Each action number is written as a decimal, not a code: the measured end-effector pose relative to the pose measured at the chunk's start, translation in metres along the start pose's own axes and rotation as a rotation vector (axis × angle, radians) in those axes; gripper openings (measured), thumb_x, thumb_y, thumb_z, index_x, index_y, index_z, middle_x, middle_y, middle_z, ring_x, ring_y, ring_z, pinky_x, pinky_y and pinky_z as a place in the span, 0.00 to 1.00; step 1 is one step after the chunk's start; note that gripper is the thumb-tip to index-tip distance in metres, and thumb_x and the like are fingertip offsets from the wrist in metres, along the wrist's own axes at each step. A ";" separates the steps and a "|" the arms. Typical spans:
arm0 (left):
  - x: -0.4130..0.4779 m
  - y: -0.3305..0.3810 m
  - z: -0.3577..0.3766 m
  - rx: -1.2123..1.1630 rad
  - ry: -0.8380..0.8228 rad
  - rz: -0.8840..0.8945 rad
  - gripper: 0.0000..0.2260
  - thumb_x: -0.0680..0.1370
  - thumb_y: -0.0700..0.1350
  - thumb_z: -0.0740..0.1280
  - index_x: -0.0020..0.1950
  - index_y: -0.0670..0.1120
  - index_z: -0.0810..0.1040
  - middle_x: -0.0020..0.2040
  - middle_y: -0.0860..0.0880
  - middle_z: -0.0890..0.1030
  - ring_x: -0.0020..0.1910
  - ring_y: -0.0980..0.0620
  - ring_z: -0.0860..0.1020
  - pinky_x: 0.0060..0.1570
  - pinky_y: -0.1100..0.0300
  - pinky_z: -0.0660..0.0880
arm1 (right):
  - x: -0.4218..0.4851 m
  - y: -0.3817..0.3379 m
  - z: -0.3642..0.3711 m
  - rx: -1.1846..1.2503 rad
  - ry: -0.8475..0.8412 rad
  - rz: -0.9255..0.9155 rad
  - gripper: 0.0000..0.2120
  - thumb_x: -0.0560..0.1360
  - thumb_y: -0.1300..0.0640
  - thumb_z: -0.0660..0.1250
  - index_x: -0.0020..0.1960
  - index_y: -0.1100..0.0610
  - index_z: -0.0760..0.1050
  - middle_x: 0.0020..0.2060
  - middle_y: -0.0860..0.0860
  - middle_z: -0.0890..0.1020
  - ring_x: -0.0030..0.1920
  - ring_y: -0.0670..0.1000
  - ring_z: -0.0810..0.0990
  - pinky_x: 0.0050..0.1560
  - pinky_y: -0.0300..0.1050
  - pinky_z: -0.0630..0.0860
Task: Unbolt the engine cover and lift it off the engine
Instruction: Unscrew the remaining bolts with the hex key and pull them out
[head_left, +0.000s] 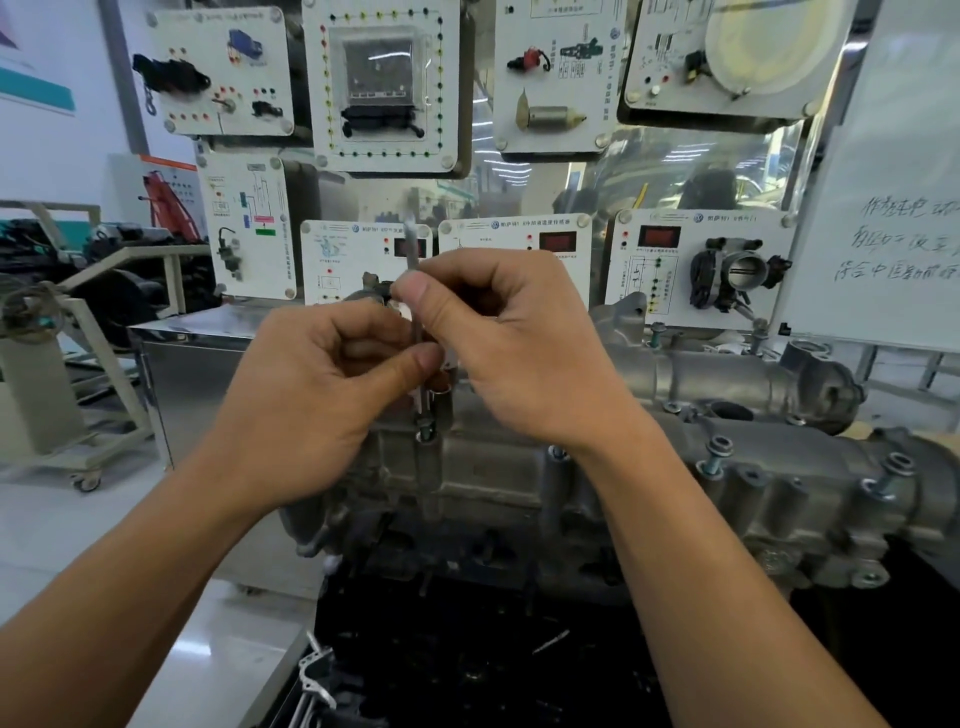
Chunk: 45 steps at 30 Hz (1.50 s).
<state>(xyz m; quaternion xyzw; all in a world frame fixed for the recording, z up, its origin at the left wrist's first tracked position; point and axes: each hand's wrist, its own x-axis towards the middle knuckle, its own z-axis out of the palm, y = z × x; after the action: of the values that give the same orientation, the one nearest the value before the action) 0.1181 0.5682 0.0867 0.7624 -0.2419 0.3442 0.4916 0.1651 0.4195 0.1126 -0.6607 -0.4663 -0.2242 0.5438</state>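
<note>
**One Thin Tool Is Held Upright on a Bolt**

A thin metal tool (414, 244) is held by both hands. It is pinched low down on the shaft by the thumb and fingers of the left hand (311, 395). It is pinched again higher up by the right hand (509, 343). Both hands are closed round the tool, and nothing else is held.

The tool is stood almost straight up, so its long line runs up and down. Its lower tip is set in a bolt (426, 434) just under the hands. The left hand is the one nearer to that bolt.

The engine cover (779, 488) is the grey metal piece in front of the person. Its long line runs from left to right and a little away on the right side. It is seated on the engine and is not yet lifted. Most of it lies to the right of the hands and below them.

It is judged that the tool is to be turned about its upright line. For that, the tip has to be kept straight over the bolt.

These things can be counted:
- Two hands, one tool and one cover are seen.
- One bolt is under the tool.
- Two near bolts (717, 457) are stood up loose on the front edge.
- Two far bolts (657, 332) are stood up on the back edge.
- More bolts may be hidden by the arms.
- Eight boards (384, 88) with parts are hung behind.
- One whiteboard (893, 208) is at the right.
</note>
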 end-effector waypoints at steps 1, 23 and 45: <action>0.001 0.001 0.002 0.021 0.027 0.005 0.09 0.70 0.47 0.71 0.45 0.44 0.84 0.40 0.50 0.87 0.39 0.52 0.86 0.40 0.62 0.82 | 0.000 0.000 0.001 0.019 0.029 -0.002 0.05 0.76 0.60 0.71 0.43 0.60 0.84 0.31 0.51 0.84 0.34 0.45 0.80 0.38 0.41 0.79; 0.004 0.005 -0.004 0.076 0.054 0.020 0.21 0.65 0.54 0.73 0.46 0.38 0.82 0.39 0.45 0.86 0.40 0.45 0.85 0.45 0.48 0.82 | 0.001 -0.002 0.005 0.019 0.057 -0.020 0.09 0.76 0.58 0.72 0.40 0.63 0.84 0.30 0.56 0.83 0.33 0.56 0.81 0.34 0.51 0.79; 0.003 0.002 0.012 0.037 0.135 0.026 0.27 0.62 0.54 0.73 0.47 0.31 0.80 0.38 0.35 0.82 0.38 0.33 0.80 0.41 0.39 0.77 | 0.001 -0.002 0.005 0.012 0.135 -0.014 0.06 0.72 0.58 0.76 0.37 0.57 0.83 0.25 0.40 0.79 0.28 0.39 0.77 0.33 0.32 0.72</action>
<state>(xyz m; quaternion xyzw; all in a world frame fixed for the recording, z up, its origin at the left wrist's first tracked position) 0.1216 0.5565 0.0865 0.7433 -0.2115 0.4055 0.4882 0.1627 0.4244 0.1126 -0.6374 -0.4346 -0.2692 0.5765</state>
